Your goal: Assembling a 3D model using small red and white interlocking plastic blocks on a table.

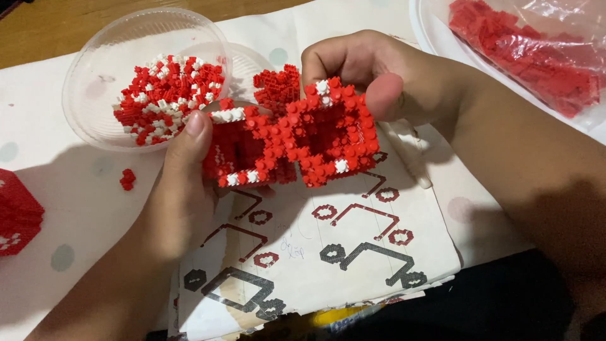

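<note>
Between two hands (183, 189), one brick model (297, 142)

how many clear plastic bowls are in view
3: one clear round plastic bowl of red and white bricks upper left, a second clear bowl partly hidden behind it, and a third bowl's rim at the top right edge.

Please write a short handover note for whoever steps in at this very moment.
Left hand: grips the left side of the red-and-white brick model, thumb on top.
Right hand: fingers pinch the model's upper right edge.
The model is held above the printed instruction sheet.
Loose red and white bricks sit in the clear bowl, upper left; bagged red bricks upper right.
Done: two joined blocky sections.
Left: plenty of loose bricks unused; the end point cannot be told.
</note>
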